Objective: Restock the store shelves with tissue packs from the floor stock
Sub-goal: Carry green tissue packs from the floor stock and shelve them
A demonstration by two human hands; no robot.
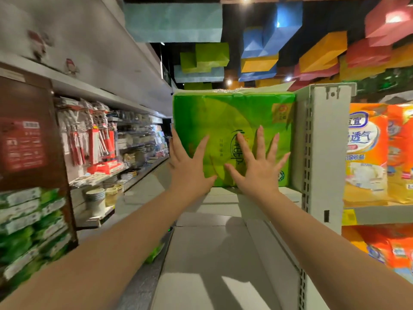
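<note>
Hands are pressing flat against a green tissue pack [232, 135] that is standing upright on the top white shelf [223, 253] of an end unit. The left hand [190, 168] is lying against the pack's near face at its left edge, fingers [202, 145] straight and spread, with some wrapping slightly past the left side. The right hand [260, 168] is pressing on the same face nearer the middle and right, fingers fanned wide and straight, holding nothing. The pack's right side is sitting just beside a white perforated shelf upright [312, 142], touching or nearly so; which of the two is hard to tell. Bare forearms are reaching in from the near edge of the view.

To the right of the upright, orange and yellow packs [366, 151] are standing on a shelf, with more orange packs on the shelf below. At the near left, stacked green and white packs [31, 222] are showing, blurred. Farther left, hanging kitchen utensils [93, 139] and stacked bowls [96, 195] are filling wall shelving along the aisle. Overhead, coloured blocks [268, 41] in blue, green, yellow and red are hanging from the dark ceiling.
</note>
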